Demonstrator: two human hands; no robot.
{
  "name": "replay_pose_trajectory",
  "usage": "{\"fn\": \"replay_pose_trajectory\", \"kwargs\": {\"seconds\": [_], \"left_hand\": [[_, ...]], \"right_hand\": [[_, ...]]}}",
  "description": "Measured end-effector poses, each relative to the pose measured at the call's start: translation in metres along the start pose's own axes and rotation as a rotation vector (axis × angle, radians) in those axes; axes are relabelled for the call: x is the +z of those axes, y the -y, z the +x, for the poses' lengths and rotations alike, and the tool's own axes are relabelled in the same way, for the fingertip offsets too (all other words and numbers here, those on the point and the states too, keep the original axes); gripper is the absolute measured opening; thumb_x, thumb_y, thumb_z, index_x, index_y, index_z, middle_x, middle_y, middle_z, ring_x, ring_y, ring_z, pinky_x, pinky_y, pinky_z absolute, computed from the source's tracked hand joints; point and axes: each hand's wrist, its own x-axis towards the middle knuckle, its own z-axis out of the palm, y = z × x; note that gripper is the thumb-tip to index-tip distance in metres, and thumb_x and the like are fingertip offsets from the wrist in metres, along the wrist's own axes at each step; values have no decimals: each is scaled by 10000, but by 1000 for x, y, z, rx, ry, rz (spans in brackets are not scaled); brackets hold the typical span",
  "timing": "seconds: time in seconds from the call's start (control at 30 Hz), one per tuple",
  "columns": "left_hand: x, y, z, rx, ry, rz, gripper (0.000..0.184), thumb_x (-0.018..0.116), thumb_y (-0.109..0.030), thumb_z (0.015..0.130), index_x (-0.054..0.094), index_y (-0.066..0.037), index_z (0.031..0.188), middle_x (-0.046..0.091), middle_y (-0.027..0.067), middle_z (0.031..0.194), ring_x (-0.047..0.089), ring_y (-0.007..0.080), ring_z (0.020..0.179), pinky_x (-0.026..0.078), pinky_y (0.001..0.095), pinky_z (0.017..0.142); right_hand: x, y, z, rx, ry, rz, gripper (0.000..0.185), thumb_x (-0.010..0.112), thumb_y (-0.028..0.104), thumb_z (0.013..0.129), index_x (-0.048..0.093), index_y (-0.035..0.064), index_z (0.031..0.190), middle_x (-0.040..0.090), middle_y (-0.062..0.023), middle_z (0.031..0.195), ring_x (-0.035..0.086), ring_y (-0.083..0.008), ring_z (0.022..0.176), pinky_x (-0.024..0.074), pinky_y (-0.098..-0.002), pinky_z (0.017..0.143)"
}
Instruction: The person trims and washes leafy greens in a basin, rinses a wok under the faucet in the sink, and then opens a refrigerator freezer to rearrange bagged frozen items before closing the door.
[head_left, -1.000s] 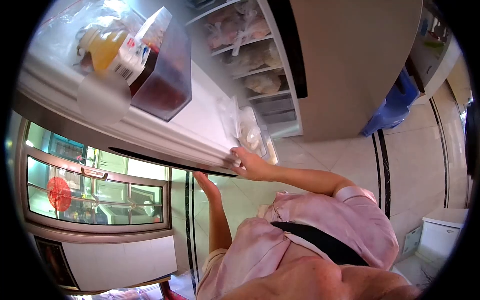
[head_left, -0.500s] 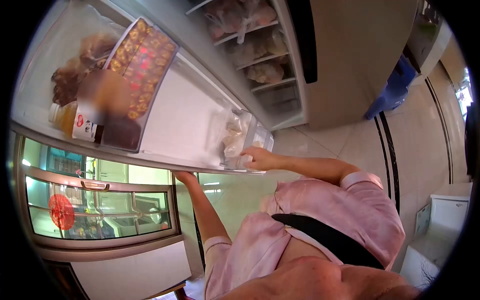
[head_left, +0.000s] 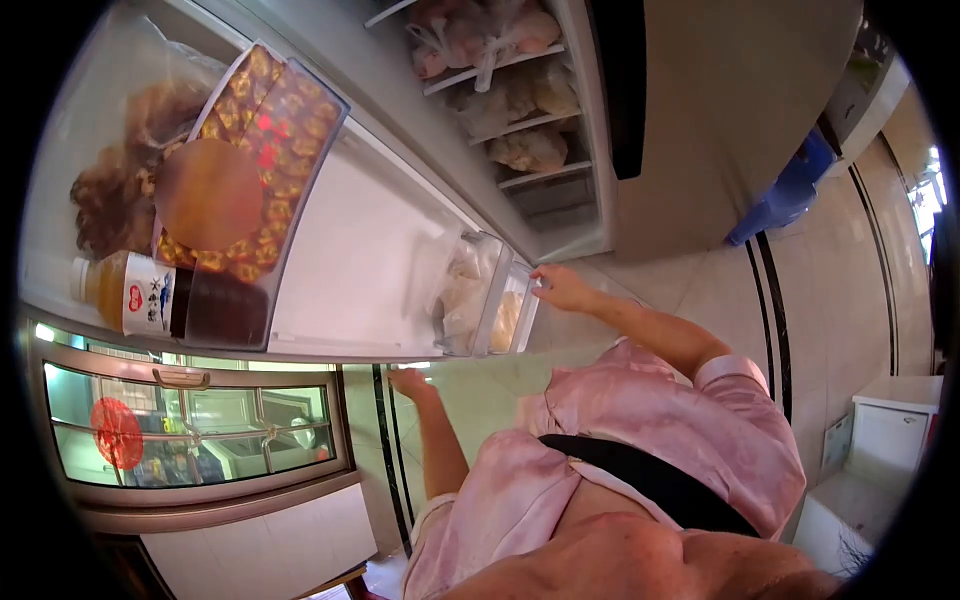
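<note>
My right hand (head_left: 565, 290) has its fingertips at the outer edge of a clear plastic bin (head_left: 511, 310), which sits at the right end of the white refrigerator section and holds something pale. My left hand (head_left: 407, 382) is just below the long edge of that white section, its fingers stretched out and holding nothing. Beside the clear bin are translucent bags (head_left: 463, 290) with pale contents. At the left of the section are a bottle (head_left: 150, 297) with a white label, a gold-and-red patterned package (head_left: 300, 130) and a clear bag of brown, lumpy food (head_left: 110, 205).
Bagged food (head_left: 530, 148) fills several shelves at the upper middle, beside a large panel with a black handle (head_left: 628, 90). A blue plastic object (head_left: 790, 190) stands on the tiled floor at right. A glass-fronted cabinet (head_left: 200, 425) is at lower left.
My right hand has moved up and right along the clear bin to its outer edge. My left hand has come away from the white section's edge. The view has shifted slightly.
</note>
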Motion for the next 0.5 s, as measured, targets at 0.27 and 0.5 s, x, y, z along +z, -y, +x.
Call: {"fn": "replay_pose_trajectory", "kwargs": {"seconds": [0.27, 0.5], "left_hand": [[55, 26, -138, -395, 847, 434, 206, 555, -281, 850, 570, -79, 888, 607, 27, 738, 600, 134, 664, 473, 251, 545], [245, -42, -159, -22, 1133, 377, 282, 522, -336, 889, 567, -60, 921, 594, 12, 751, 552, 96, 678, 439, 242, 583]], "right_hand": [[-88, -1, 155, -194, -128, -275, 473, 575, 186, 743, 480, 27, 1177, 468, -227, 1220, 470, -395, 1105, 379, -447, 944], [-126, 37, 309, -347, -172, -634, 700, 624, 250, 757, 295, -24, 1311, 278, -208, 1392, 310, -343, 1265, 280, -475, 1007]]}}
